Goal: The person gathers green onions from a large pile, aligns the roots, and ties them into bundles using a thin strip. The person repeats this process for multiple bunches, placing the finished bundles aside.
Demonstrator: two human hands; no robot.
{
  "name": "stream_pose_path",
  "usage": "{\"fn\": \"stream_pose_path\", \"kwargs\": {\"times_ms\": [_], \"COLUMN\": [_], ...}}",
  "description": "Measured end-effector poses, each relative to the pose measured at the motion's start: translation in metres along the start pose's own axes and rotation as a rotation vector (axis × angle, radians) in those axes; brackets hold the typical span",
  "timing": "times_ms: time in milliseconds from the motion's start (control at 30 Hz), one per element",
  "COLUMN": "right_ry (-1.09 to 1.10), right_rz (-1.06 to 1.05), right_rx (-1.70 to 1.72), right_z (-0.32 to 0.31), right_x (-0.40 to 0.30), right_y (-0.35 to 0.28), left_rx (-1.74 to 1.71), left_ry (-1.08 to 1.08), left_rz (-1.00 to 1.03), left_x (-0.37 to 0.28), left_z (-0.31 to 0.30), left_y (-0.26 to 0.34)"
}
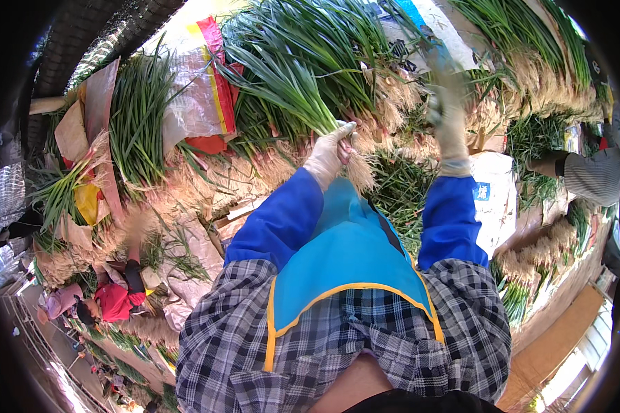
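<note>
My left hand (330,152), in a pale glove, is closed around the lower stems of a bunch of green garlic shoots (305,98). The roots (360,170) hang out below my fist, and the leaves point up and to the left. To the right, my right hand (447,103), gloved too, is raised and blurred, so its fingers cannot be made out. A blurred bluish shape lies just above it; whether the hand holds it cannot be told. Behind both hands lies a big heap of rooted green shoots (289,31). A blue apron (351,242) hangs before me.
Loose cut leaves (403,191) lie between my arms. A white woven sack (496,191) is at the right, another sack (186,98) at the left. A person in red (114,302) sits lower left; a co-worker's striped sleeve (594,175) reaches in at right. More rooted bunches (142,118) stand left.
</note>
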State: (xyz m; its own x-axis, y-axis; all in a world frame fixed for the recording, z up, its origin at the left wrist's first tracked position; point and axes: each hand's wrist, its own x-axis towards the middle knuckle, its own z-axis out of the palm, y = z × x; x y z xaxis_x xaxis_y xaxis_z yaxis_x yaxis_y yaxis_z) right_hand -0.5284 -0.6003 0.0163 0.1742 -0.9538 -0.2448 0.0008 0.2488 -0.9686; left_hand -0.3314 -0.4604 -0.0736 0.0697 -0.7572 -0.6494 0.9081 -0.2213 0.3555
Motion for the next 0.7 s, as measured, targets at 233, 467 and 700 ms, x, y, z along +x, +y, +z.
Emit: {"fn": "stream_pose_path", "kwargs": {"times_ms": [233,467,700], "right_ry": [-0.465,-0.224,-0.523], "right_rz": [0.221,0.079,-0.234], "right_rx": [-1.618,-1.292,-1.196], "right_z": [-0.145,0.006,0.041], "right_x": [-0.075,-0.009,-0.069], "right_y": [0.122,0.153,0.097], "left_rx": [0.117,0.278,0.464], "left_ry": [0.019,0.01,0.056], "left_rz": [-0.014,-0.05,-0.018], "left_x": [-0.001,0.004,-0.009], "left_z": [-0.02,-0.017,0.0], "left_y": [0.001,-0.007,-0.003]}}
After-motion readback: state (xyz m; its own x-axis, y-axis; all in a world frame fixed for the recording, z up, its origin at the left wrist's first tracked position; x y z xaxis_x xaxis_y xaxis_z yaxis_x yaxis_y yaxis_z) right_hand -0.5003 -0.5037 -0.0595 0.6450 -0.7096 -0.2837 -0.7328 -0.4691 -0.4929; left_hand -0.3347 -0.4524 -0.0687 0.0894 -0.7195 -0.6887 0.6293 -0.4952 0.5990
